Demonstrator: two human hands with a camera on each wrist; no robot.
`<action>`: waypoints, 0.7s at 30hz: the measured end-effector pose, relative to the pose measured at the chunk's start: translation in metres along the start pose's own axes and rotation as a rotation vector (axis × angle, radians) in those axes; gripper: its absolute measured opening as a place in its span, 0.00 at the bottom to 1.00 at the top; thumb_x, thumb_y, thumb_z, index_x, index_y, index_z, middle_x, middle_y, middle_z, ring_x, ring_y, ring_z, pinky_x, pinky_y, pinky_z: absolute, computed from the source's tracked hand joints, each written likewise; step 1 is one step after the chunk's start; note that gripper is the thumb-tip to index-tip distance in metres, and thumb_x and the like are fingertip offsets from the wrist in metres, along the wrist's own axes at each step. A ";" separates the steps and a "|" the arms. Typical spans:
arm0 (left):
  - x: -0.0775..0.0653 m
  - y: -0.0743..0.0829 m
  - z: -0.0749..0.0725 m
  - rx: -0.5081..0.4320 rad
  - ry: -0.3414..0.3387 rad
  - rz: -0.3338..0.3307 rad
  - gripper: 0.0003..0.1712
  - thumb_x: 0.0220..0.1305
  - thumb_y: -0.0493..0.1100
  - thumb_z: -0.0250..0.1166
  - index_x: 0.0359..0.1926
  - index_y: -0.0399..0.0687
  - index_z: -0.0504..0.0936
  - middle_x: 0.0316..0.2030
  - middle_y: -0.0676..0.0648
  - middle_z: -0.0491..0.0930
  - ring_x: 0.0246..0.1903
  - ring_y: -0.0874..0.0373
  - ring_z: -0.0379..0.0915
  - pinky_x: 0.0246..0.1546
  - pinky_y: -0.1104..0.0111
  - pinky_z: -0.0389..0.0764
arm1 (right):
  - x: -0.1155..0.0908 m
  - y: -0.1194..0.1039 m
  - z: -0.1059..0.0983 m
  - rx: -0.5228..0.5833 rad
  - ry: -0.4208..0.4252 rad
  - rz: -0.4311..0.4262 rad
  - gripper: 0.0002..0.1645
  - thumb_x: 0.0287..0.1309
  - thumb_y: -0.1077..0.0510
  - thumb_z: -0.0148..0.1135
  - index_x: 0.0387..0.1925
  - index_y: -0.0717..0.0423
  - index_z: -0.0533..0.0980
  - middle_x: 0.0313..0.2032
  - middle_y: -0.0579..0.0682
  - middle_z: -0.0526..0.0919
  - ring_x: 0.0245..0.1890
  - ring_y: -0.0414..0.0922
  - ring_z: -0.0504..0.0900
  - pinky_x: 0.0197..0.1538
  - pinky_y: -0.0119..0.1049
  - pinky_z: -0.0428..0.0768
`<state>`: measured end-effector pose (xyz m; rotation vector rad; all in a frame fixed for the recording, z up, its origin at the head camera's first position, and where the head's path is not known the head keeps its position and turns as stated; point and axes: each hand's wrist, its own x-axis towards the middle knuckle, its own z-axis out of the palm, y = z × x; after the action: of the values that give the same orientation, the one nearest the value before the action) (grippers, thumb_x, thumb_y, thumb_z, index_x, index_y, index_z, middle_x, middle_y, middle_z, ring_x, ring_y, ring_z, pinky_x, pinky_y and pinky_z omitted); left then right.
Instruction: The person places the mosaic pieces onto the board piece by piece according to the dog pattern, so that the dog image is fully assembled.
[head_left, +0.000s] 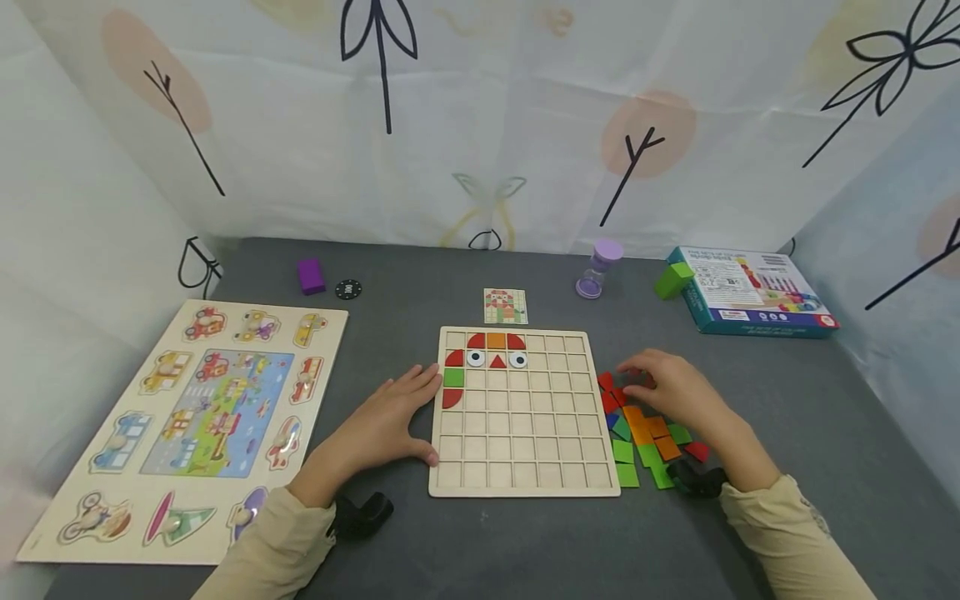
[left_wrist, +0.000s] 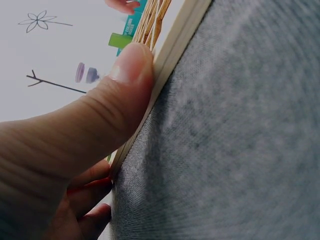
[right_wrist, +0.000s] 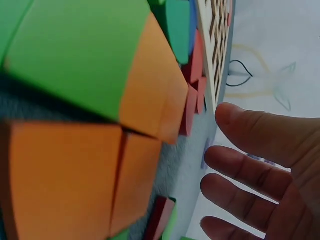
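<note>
A wooden grid board (head_left: 525, 450) lies in the middle of the table. In its upper left sit red rounded pieces, an orange square (head_left: 496, 341), two eye pieces (head_left: 517, 359), a red triangle (head_left: 497, 362) and a green square (head_left: 453, 377). My left hand (head_left: 393, 421) touches the board's left edge, thumb and fingers spread along it; the thumb (left_wrist: 132, 65) presses the rim in the left wrist view. My right hand (head_left: 671, 387) hovers beside the loose red pieces (head_left: 609, 398), fingers loosely bent and apart. Nothing shows between its thumb (right_wrist: 245, 117) and fingers in the right wrist view.
Loose orange blocks (head_left: 639, 425), green blocks (head_left: 624, 462) and a blue one lie right of the board. A pattern card (head_left: 506, 307), hourglass (head_left: 598, 268), teal box (head_left: 757, 292) and green block (head_left: 673, 281) stand behind. A vehicle puzzle (head_left: 315, 379) lies left, near a purple block (head_left: 311, 276).
</note>
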<state>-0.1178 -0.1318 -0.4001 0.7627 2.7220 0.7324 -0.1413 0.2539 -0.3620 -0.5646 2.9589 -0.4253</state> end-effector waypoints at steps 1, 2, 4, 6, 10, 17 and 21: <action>0.000 0.000 0.000 0.000 -0.001 0.001 0.60 0.31 0.58 0.74 0.65 0.43 0.56 0.67 0.46 0.50 0.67 0.49 0.41 0.62 0.48 0.48 | 0.001 -0.001 0.001 -0.002 -0.004 -0.001 0.14 0.48 0.59 0.64 0.41 0.56 0.78 0.34 0.49 0.79 0.29 0.40 0.74 0.31 0.35 0.74; 0.000 0.000 0.000 -0.001 -0.001 0.002 0.60 0.31 0.58 0.74 0.65 0.43 0.56 0.67 0.46 0.50 0.67 0.49 0.41 0.62 0.48 0.48 | 0.002 -0.001 0.003 -0.005 -0.009 -0.003 0.14 0.49 0.59 0.64 0.41 0.55 0.79 0.34 0.49 0.79 0.29 0.40 0.74 0.32 0.35 0.74; 0.001 0.000 0.000 -0.004 0.000 0.004 0.60 0.31 0.58 0.74 0.65 0.43 0.56 0.67 0.46 0.51 0.67 0.49 0.41 0.62 0.48 0.48 | 0.004 -0.003 0.005 -0.014 -0.014 -0.008 0.14 0.49 0.58 0.64 0.41 0.55 0.79 0.34 0.49 0.78 0.29 0.40 0.73 0.32 0.36 0.74; 0.001 -0.001 0.000 -0.005 0.000 0.004 0.60 0.31 0.59 0.74 0.65 0.43 0.56 0.67 0.47 0.51 0.67 0.49 0.41 0.62 0.48 0.48 | 0.006 -0.004 0.007 -0.025 -0.014 -0.008 0.14 0.49 0.57 0.63 0.41 0.54 0.79 0.35 0.49 0.78 0.29 0.40 0.72 0.33 0.37 0.74; 0.001 -0.002 0.001 -0.002 0.001 0.006 0.60 0.31 0.59 0.73 0.65 0.43 0.56 0.67 0.47 0.51 0.67 0.49 0.41 0.62 0.48 0.48 | 0.011 -0.007 0.010 -0.044 -0.016 0.004 0.15 0.50 0.55 0.63 0.42 0.53 0.79 0.36 0.49 0.79 0.31 0.42 0.74 0.35 0.40 0.76; 0.001 -0.001 0.000 -0.001 -0.002 0.002 0.60 0.31 0.59 0.73 0.66 0.43 0.56 0.67 0.47 0.50 0.67 0.49 0.41 0.62 0.48 0.49 | 0.017 -0.016 0.013 -0.067 -0.029 0.061 0.17 0.49 0.53 0.64 0.41 0.54 0.79 0.38 0.52 0.80 0.35 0.47 0.76 0.38 0.45 0.76; 0.001 -0.001 0.001 0.002 -0.005 -0.007 0.60 0.31 0.59 0.73 0.66 0.44 0.56 0.67 0.47 0.50 0.67 0.49 0.41 0.62 0.48 0.48 | 0.021 -0.020 0.014 -0.075 -0.037 0.102 0.15 0.48 0.54 0.64 0.39 0.54 0.79 0.35 0.50 0.79 0.31 0.45 0.75 0.35 0.44 0.76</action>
<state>-0.1188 -0.1322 -0.4015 0.7537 2.7203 0.7259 -0.1520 0.2246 -0.3705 -0.4220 2.9619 -0.2918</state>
